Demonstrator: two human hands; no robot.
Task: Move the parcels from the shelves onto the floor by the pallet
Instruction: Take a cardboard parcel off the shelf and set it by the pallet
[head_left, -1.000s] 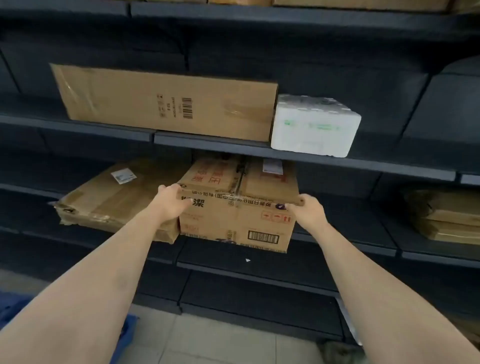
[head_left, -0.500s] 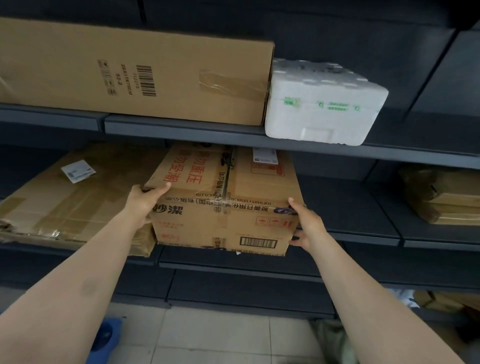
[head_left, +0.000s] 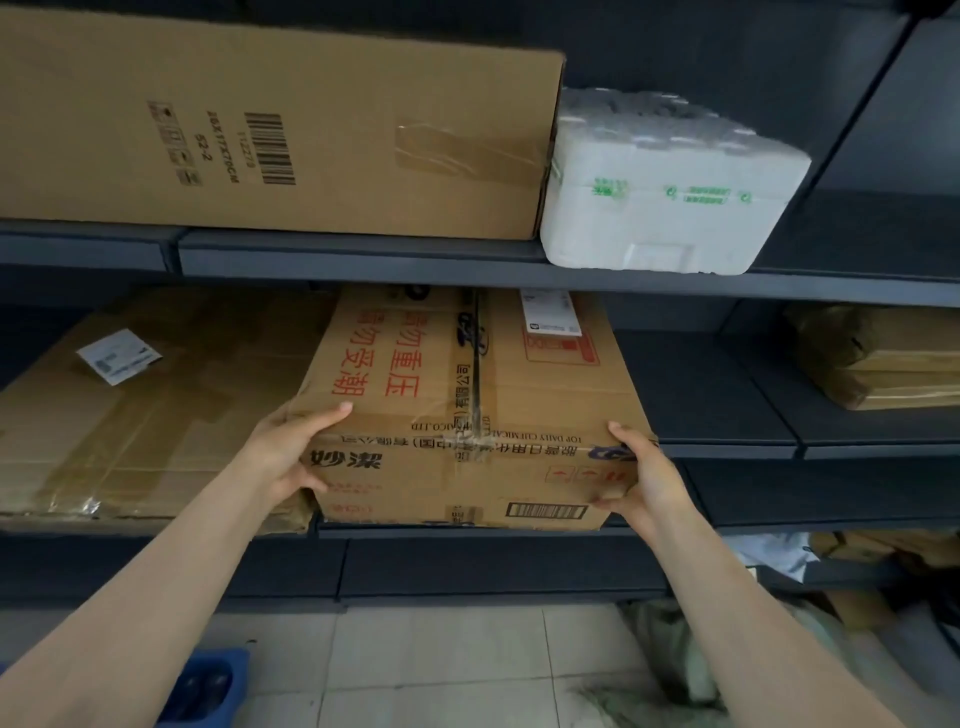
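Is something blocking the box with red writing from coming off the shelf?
Nothing visible does. The left hand and right hand grip the box at its front corners, and the way forward is open. A flat parcel lies at its left.

Both bare forearms reached forward and up from the lower corners of the view, elbows out of frame. Left hand (head_left: 291, 452) gripped the near-left corner of the printed brown cardboard box (head_left: 540, 395), with the thumb laid over the top edge and the fingers curled round the side. Right hand (head_left: 652, 475) gripped the near-right corner, thumb on the top edge, fingers hooked under the front face. Wrists were roughly level.
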